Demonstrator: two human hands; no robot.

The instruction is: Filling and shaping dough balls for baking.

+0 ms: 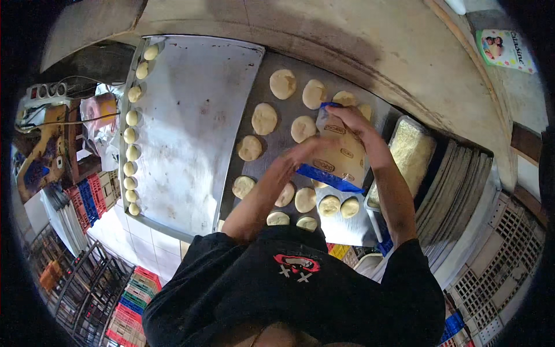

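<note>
A clear plastic bag with blue ends and tan contents is held over the right part of a metal work surface. My right hand closes around its far blue end. Beside the bag's left side is my left hand, its fingers smeared by motion, so their grip does not show. Flattened rounds of dough lie in rows about the bag, among them one dough round just past my left hand and another on the near side. Some rounds are partly hidden by the bag and my arms.
On the left lies a large metal tray with a line of small dough balls along its left edge. At right stands a container of pale crumbly material, beside stacked trays. Plastic crates stand at lower left.
</note>
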